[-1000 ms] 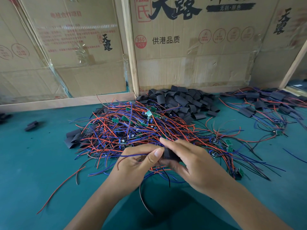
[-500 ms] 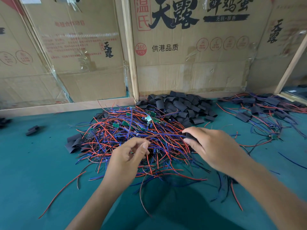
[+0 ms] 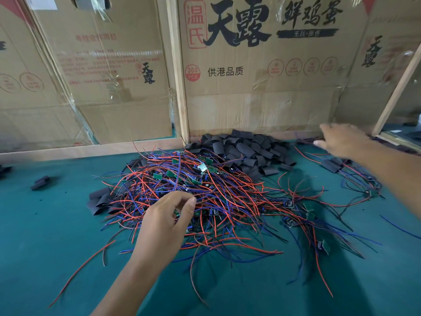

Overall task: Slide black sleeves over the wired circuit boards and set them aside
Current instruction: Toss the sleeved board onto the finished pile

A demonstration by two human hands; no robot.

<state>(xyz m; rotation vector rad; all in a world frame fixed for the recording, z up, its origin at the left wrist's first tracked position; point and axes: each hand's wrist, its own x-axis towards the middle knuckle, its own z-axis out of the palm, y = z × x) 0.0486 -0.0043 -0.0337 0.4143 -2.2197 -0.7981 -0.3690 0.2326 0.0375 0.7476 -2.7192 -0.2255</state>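
Left hand (image 3: 168, 221) is seen poised over the tangle of wired circuit boards (image 3: 205, 197) on the green desk (image 3: 45, 224), thumb and forefinger curled together, whether on a wire cannot be told. Right hand (image 3: 341, 140), blurred, fingers spread and holding nothing, is stretched over the sleeved boards (image 3: 337, 165) set aside at right; loose black sleeves (image 3: 246, 149) are heaped behind the tangle.

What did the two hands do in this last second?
The right hand carried the sleeved board away to the finished pile at far right; its fingers are blurred there. The left hand let go and now reaches into the wire tangle. The loose black sleeves stayed put.
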